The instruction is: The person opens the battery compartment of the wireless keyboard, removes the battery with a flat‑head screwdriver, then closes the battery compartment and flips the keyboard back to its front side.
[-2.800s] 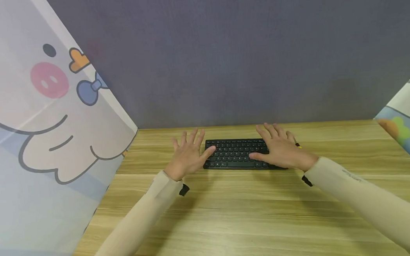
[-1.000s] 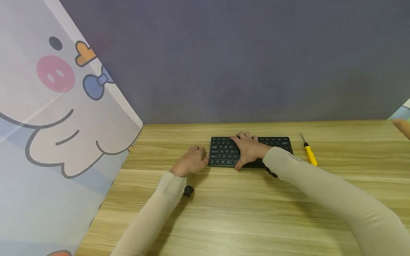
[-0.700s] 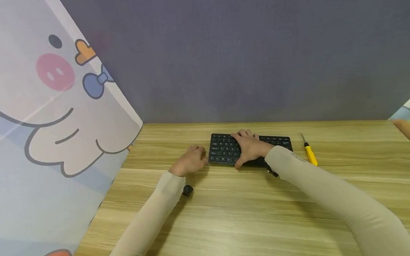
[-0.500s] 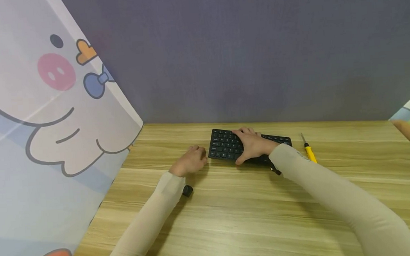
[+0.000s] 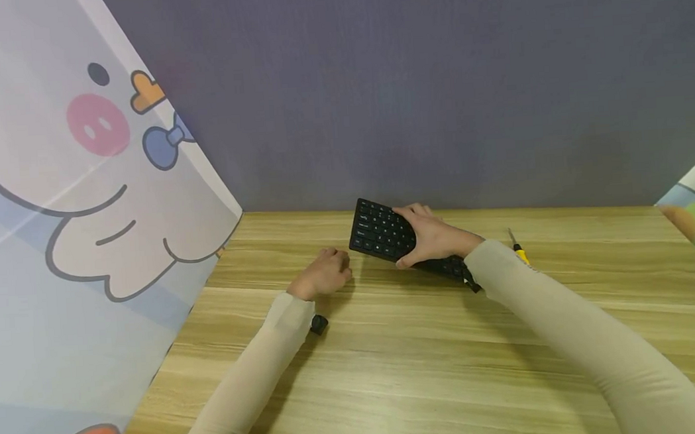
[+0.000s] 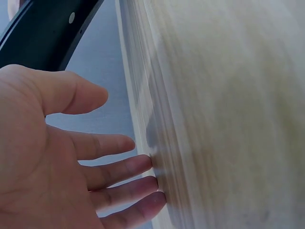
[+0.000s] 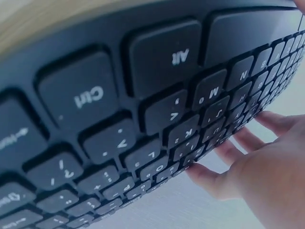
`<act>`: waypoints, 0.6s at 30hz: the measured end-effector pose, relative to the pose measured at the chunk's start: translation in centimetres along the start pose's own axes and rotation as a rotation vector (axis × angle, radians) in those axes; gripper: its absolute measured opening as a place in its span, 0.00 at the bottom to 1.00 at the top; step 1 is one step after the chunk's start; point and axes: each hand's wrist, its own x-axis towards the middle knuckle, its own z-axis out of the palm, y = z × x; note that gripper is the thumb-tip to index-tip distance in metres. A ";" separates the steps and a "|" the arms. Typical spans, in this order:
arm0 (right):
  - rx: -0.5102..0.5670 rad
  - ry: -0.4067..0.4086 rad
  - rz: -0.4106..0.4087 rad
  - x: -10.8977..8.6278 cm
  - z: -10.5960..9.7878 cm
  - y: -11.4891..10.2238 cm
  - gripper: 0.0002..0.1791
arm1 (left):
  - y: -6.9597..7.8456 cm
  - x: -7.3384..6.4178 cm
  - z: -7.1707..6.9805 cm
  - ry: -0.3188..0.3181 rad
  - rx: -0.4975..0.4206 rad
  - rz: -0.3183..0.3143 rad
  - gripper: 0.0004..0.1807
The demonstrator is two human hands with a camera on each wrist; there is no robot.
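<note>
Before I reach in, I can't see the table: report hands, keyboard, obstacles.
Right hand grips keyboard, left end raised off table. Left hand empty, near that end. Yellow screwdriver partly behind right sleeve.

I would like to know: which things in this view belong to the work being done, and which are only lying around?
Part of the work:
keyboard, tilted, held by the right hand
left hand, near the keyboard, holding nothing

Apparently just lying around:
yellow-handled screwdriver, on the table, partly hidden by the right sleeve
</note>
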 end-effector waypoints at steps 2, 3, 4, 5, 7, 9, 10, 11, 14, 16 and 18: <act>0.016 0.001 -0.007 0.0 -0.2 -0.1 0.65 | 0.0 0.0 0.0 -0.007 -0.010 -0.003 0.27; 0.021 0.002 -0.012 -0.1 -0.3 -0.2 0.65 | 0.0 0.0 0.0 -0.011 -0.015 -0.004 0.27; 0.028 0.002 -0.017 -0.1 -0.3 -0.1 0.65 | 0.0 0.0 0.0 -0.015 -0.018 -0.006 0.27; 0.037 0.003 -0.023 -0.1 -0.4 -0.1 0.65 | 0.0 0.0 0.1 -0.018 -0.023 -0.011 0.28; 0.054 0.007 -0.037 -0.2 -0.5 -0.1 0.65 | 0.0 0.0 0.1 -0.021 -0.024 -0.021 0.29; 0.065 0.018 -0.051 -0.2 -0.6 -0.1 0.65 | 0.1 0.0 0.1 -0.024 -0.019 -0.030 0.30; 0.070 0.023 -0.055 -0.2 -0.6 -0.1 0.65 | 0.2 0.1 0.1 -0.024 -0.021 -0.033 0.30; 0.078 0.031 -0.059 -0.2 -0.7 -0.1 0.65 | 0.3 0.1 0.1 -0.025 -0.024 -0.038 0.30; 0.091 0.056 -0.069 -0.2 -0.9 -0.3 0.65 | 0.6 0.3 0.0 -0.030 -0.026 -0.047 0.31; 0.107 0.068 -0.076 -0.2 -1.0 -0.5 0.64 | 0.8 0.4 0.0 -0.035 -0.023 -0.053 0.31; 0.122 0.076 -0.088 -0.2 -1.1 -0.7 0.63 | 1.0 0.5 0.0 -0.038 -0.010 -0.063 0.32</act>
